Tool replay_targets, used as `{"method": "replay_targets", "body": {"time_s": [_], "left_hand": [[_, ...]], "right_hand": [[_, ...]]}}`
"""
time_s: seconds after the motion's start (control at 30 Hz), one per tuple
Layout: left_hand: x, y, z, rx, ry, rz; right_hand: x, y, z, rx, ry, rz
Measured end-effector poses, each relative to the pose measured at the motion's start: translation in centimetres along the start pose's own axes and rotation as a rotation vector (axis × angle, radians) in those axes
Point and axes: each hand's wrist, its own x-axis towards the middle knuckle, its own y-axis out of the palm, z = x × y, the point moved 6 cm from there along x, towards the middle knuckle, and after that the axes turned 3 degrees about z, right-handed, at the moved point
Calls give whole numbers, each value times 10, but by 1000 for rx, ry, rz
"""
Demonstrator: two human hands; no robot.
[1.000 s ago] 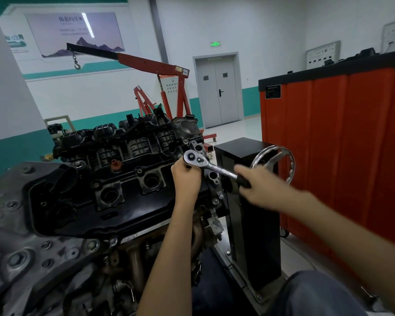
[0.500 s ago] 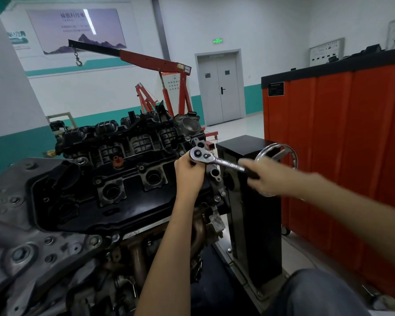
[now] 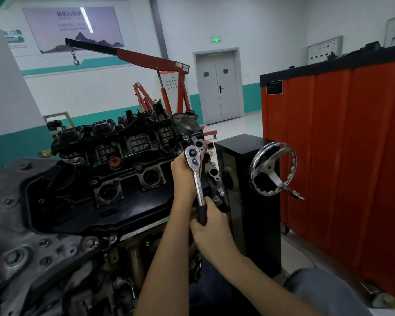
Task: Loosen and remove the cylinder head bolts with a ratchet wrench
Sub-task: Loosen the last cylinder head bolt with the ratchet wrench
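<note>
A black engine with its cylinder head cover (image 3: 114,179) sits on a stand in front of me. A chrome ratchet wrench (image 3: 195,172) stands with its head over the cover's right end, its handle pointing down toward me. My left hand (image 3: 183,179) grips the part under the ratchet head; the bolt and socket are hidden behind it. My right hand (image 3: 211,226) grips the wrench's black handle grip. Several small bolts show along the cover's rim.
A black stand column (image 3: 249,201) with a chrome handwheel (image 3: 273,169) is just right of the engine. An orange cabinet (image 3: 342,167) fills the right side. A red engine crane (image 3: 151,62) stands behind. My knee (image 3: 324,290) is at lower right.
My right hand has swung the wrench handle from pointing right to pointing down toward me. The left hand has stayed under the ratchet head.
</note>
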Motion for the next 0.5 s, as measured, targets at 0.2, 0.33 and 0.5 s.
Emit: {"method": "replay_targets", "body": {"time_s": [0.2, 0.33, 0.5], "left_hand": [[-2, 4, -7, 46, 4, 104], [-6, 0, -12, 1, -3, 60], [-6, 0, -5, -33, -22, 57]], "right_hand": [[24, -87, 6, -455, -34, 268], [81, -132, 54, -1142, -271, 339], [59, -118, 28, -957, -200, 188]]}}
